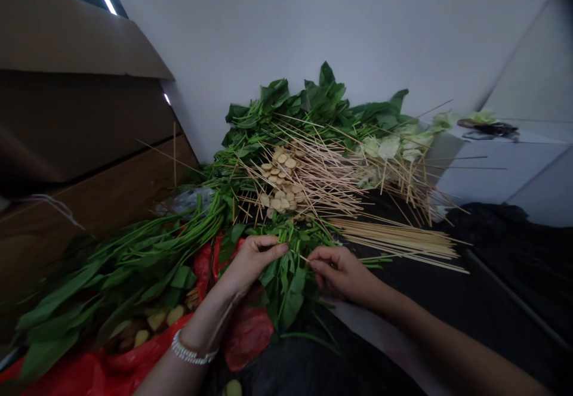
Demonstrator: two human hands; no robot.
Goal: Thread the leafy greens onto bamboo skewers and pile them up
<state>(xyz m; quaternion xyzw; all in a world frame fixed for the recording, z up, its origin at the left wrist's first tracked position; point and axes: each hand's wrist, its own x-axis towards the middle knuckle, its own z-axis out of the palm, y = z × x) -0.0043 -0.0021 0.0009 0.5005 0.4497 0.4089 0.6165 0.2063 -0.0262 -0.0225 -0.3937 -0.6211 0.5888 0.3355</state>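
Observation:
In the middle of the head view, my left hand (pixel 263 253) pinches the stems of a small bunch of leafy greens (pixel 293 294), whose leaves hang down toward me. My right hand (pixel 333 271), just to the right, is closed on a thin wooden skewer (pixel 305 259). The skewer's visible end points left into the stems; whether it pierces them I cannot tell. Just beyond my hands lie skewers threaded with pale round slices (pixel 282 172), their bare sticks fanning right. A bundle of bare skewers (pixel 398 238) lies to the right of my right hand.
Long-stemmed greens (pixel 129 265) are heaped at left, beside a red plastic bag (pixel 147 348) with yellowish chunks. More greens (pixel 286 101) lie against the white wall (pixel 322 20). Skewered pale leaves (pixel 389 145) sit back right. Black plastic (pixel 430 300) covers the right side; a cardboard box (pixel 67 115) stands left.

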